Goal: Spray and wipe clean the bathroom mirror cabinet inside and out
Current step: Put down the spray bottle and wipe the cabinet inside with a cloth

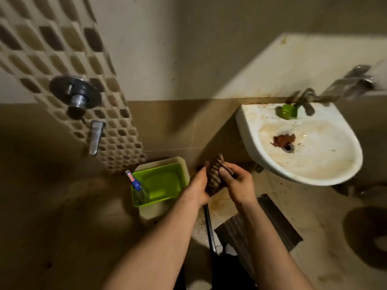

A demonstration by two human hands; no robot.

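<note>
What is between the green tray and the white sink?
In the head view, the left hand and right hand are there, both gripping a striped cloth, between the green tray and the sink.

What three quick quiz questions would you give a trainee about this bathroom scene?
1. True or false: the left hand and right hand both grip the cloth.
2. The spray bottle rests in: A the sink, B the tray, C the toilet.
3. What colour is the tray?
Key: 1 true; 2 B; 3 green.
</note>
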